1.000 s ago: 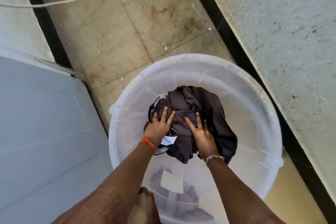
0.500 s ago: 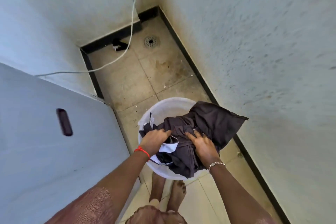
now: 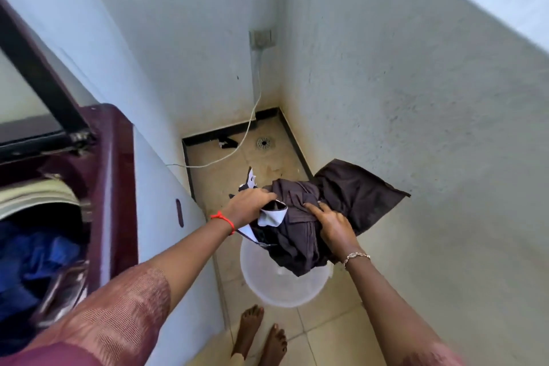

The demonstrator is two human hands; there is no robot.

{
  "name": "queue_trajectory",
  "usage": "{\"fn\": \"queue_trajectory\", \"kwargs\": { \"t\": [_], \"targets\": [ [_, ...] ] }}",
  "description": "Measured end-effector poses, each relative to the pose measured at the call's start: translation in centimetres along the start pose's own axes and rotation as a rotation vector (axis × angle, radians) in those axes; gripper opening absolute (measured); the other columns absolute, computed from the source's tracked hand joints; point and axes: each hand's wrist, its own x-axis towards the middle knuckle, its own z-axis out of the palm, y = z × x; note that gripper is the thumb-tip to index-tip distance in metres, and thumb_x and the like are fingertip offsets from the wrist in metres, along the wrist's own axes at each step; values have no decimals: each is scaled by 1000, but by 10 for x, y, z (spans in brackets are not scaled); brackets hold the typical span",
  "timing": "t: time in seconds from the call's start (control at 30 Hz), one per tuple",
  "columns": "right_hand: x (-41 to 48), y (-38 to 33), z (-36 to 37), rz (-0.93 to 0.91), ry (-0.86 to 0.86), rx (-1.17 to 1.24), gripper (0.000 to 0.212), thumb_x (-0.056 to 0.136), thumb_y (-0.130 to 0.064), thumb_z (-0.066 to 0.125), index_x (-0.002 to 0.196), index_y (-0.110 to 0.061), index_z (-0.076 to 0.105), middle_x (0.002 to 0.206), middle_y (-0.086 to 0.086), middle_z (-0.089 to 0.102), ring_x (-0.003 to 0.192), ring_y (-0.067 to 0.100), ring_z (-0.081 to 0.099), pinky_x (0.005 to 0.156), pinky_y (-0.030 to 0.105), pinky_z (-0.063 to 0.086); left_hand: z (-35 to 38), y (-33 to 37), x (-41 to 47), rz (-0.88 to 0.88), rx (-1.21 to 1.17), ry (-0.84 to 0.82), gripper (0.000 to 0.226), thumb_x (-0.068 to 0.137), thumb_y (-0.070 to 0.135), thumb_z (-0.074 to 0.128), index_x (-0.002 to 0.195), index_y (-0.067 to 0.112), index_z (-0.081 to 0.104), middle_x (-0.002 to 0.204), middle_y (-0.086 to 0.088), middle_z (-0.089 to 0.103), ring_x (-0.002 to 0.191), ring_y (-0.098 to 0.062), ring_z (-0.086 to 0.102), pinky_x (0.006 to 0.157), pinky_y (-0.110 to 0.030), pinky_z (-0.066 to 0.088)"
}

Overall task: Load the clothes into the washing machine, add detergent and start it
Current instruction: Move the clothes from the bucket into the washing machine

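On the far left stands the washer (image 3: 118,175), with its dark red top and its lid (image 3: 38,80) lifted up. Blue clothes (image 3: 38,258) already lie inside the drum. The white side of the washer faces you, and it has a small dark slot in it.

Your left hand (image 3: 249,206) is closed on the dark bundle (image 3: 315,217), gripping it at the left end, where a bit of white cloth sticks out. A red string (image 3: 224,220) is tied round that wrist.

The bundle is up in the air between your two hands, above the bucket (image 3: 282,285) and to the right of the washer. One flat corner of it sticks out to the right, near the wall (image 3: 430,128).

Your right hand (image 3: 332,223) grips the bundle from the right, fingers pressed into the folds. A thin bracelet (image 3: 356,257) sits on that wrist.

The clear bucket stands on the floor (image 3: 326,333) just below the bundle. Your bare feet (image 3: 258,333) are near it. Farther back, a white cable (image 3: 255,116) hangs down the wall to the floor, beside a round drain (image 3: 263,142) in the corner.
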Motion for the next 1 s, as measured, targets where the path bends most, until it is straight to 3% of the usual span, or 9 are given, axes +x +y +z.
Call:
{"fn": "queue_trajectory", "kwargs": {
  "t": [0.17, 0.37, 0.5, 0.6, 0.77, 1.0],
  "targets": [
    [-8, -32, -51, -122, 95, -15, 77, 73, 11, 37, 139, -28, 37, 142, 10, 43, 110, 36, 54, 87, 40, 45, -48, 4, -33, -70, -61, 174, 31, 76, -11, 43, 100, 1, 59, 102, -17, 65, 98, -33, 59, 80, -44, 45],
    [-11, -87, -117, -260, 217, 99, 71, 68, 10, 40, 130, -24, 53, 125, 14, 59, 118, 35, 49, 99, 39, 40, -113, 1, -94, -123, -82, 466, 32, 73, -11, 46, 98, 0, 63, 95, -18, 68, 94, -35, 62, 74, -40, 45],
    [-14, -139, -149, -380, 281, 190, 71, 62, 6, 38, 123, -25, 59, 113, 14, 66, 111, 35, 55, 93, 43, 46, -156, -10, -147, -177, -82, 661, 46, 70, -11, 54, 111, 6, 64, 108, -16, 69, 102, -35, 63, 83, -43, 51],
    [-22, -185, -164, -493, 325, 218, 71, 60, 4, 37, 122, -23, 60, 114, 13, 66, 112, 33, 55, 94, 43, 46, -183, -21, -191, -190, -65, 771, 50, 65, -14, 60, 111, 4, 65, 109, -15, 70, 102, -32, 65, 86, -35, 47],
    [-41, -264, -183, -657, 394, 268, 71, 60, 4, 36, 121, -19, 61, 113, 14, 67, 112, 32, 57, 94, 44, 47, -211, -53, -267, -223, 15, 982, 57, 59, -22, 54, 109, 3, 66, 108, -14, 70, 101, -30, 66, 84, -28, 47],
    [-59, -382, -172, -813, 419, 286, 67, 61, 9, 38, 114, -20, 66, 113, 7, 69, 109, 28, 59, 93, 42, 49, -213, -112, -369, -229, 35, 1135, 45, 60, -18, 52, 98, 0, 68, 94, -14, 72, 89, -17, 62, 74, -21, 42]
  ]
}}
